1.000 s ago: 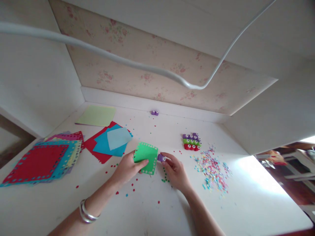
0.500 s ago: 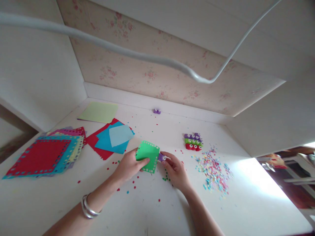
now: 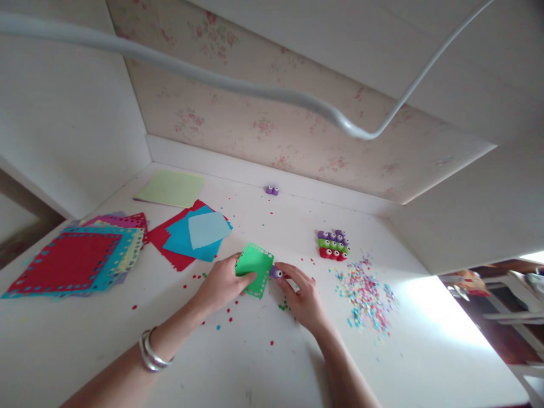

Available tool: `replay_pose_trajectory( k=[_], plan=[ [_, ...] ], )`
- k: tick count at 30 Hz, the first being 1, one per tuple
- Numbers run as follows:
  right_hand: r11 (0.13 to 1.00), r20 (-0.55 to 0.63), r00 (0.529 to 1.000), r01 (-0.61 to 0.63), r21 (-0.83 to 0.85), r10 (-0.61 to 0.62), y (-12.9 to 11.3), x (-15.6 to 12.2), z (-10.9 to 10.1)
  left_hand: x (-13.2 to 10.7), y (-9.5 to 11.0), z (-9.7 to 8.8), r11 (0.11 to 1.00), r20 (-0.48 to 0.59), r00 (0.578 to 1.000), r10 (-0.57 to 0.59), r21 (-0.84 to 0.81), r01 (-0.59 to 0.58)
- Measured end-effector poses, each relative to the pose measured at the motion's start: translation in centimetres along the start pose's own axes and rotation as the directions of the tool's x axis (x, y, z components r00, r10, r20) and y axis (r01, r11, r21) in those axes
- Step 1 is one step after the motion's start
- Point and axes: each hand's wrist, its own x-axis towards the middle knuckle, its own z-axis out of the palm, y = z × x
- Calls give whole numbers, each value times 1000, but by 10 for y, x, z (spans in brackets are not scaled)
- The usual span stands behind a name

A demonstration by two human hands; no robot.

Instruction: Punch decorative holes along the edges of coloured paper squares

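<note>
Gripping a small bright-green rectangular paper sheet (image 3: 258, 265), the left hand (image 3: 223, 283) is holding it over a white tabletop (image 3: 221, 374), punched holes lining its edges. The right hand (image 3: 304, 297) is pinching a small purple plastic punch (image 3: 275, 272) with a white eye-like button at the sheet's right edge. Multicoloured paper confetti (image 3: 368, 297) is lying farther right.

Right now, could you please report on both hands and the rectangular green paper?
Left hand holding green paper. Right hand gripping small purple punch at paper's right edge. Small red paper cutouts nearby, not blocking.
</note>
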Motion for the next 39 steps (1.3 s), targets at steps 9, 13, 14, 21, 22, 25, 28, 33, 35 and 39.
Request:
replay_pose_trajectory(
  k=[9, 13, 14, 21, 22, 25, 28, 33, 35, 39],
  plan=[
    [992, 37, 994, 106, -62, -104, 7, 0, 4, -1, 3, -2, 998, -23, 998, 62, 22, -61],
    [989, 35, 992, 122, -78, -120, 9, 0, 4, 0, 3, -2, 998, -37, 998, 59, 21, -58],
    [990, 30, 992, 122, -77, -120, 9, -1, 3, 0, 3, -2, 998, -43, 998, 53, 25, -52],
    [993, 22, 995, 94, -64, -93, 10, -2, 4, -1, 4, -2, 997, -31, 996, 81, -18, -81],
    [994, 23, 996, 92, -63, -90, 9, -2, 4, -1, 4, -2, 996, -30, 996, 79, -24, -80],
    [996, 21, 997, 69, -58, -68, 8, -2, 4, -1, 4, -2, 997, -33, 997, 70, -26, -71],
    [998, 13, 999, 42, -49, -41, 7, -2, 4, -1, 3, -3, 998, -35, 998, 54, -26, -55],
    [999, 12, 1000, 22, -32, -22, 7, -2, 4, -2, 2, -2, 997, -37, 999, 30, -65, -32],
    [1000, 8, 1000, 13, -28, -13, 8, -3, 5, -2, 2, -1, 996, -42, 999, 16, -92, -20],
    [1000, 2, 1000, 9, -21, -9, 10, -3, 5, -2, 0, 0, 995, -49, 999, 11, -102, -16]
  ],
)
